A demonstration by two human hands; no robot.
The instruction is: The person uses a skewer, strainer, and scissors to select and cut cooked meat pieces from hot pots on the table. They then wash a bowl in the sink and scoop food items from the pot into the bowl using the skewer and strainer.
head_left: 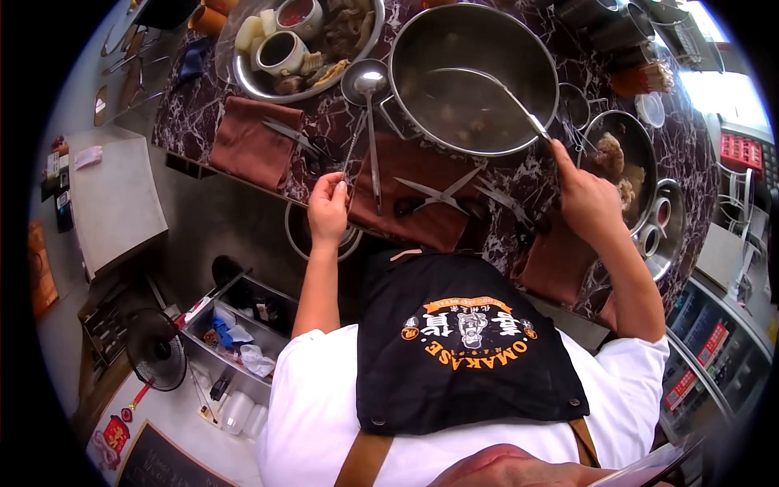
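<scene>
My right hand [588, 195] is closed on the dark handle end of a long metal utensil [519, 105], index finger stretched along it. Its curved far part reaches into cloudy broth in a large steel pot [392, 73]; I cannot make out its head. Pinched in the fingers of my left hand [328, 207] is the end of a thin twisted metal handle [355, 142]. That handle runs up toward a round metal piece beside the pot. Close by lies a long-handled metal spoon [373, 146]. Open scissors [440, 195] rest on a brown cloth [414, 223] between my hands.
A steel tray [235, 69] with food and small cups stands at the upper left. On the right are a pan [645, 215] with meat pieces and a smaller metal dish [677, 211] with cups. More scissors [284, 131] lie on a folded brown cloth [243, 154].
</scene>
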